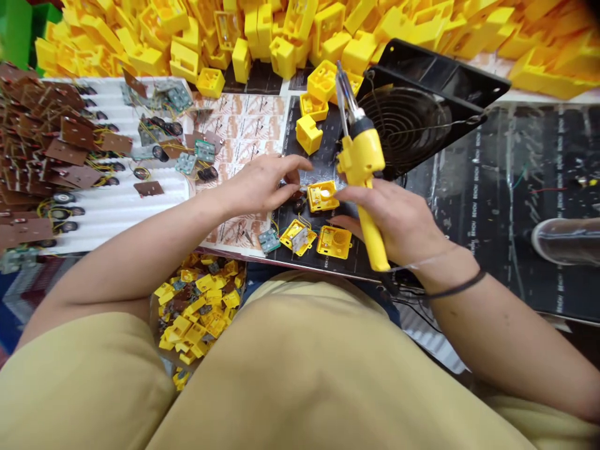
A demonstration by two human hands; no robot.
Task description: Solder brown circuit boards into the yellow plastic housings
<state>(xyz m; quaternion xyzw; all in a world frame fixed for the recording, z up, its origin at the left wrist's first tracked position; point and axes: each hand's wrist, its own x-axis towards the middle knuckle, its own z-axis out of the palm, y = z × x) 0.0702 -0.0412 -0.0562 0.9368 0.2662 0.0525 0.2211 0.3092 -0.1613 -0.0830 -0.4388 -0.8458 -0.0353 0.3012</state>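
Observation:
A yellow soldering gun [363, 153] with a metal tip pointing up and away is gripped in my right hand [398, 215]. My left hand [269, 181] hovers over the work with thumb and index finger apart; its other fingers are partly hidden. Just below its thumb lies a small dark round part [299, 203], hard to make out. Between my hands sits an open yellow housing [322, 196]. Nearer to me are another yellow housing with a grey board inside [298, 237] and a yellow cover with a round grille [334, 242]. A green circuit board [269, 241] lies beside them.
Yellow housings [281, 37] are heaped along the back. A black fan [412, 109] stands at right behind the gun. Brown boards with wired parts [70, 140] pile up at left. A box of yellow parts [201, 306] is below the table edge. A clear cylinder [567, 240] lies at right.

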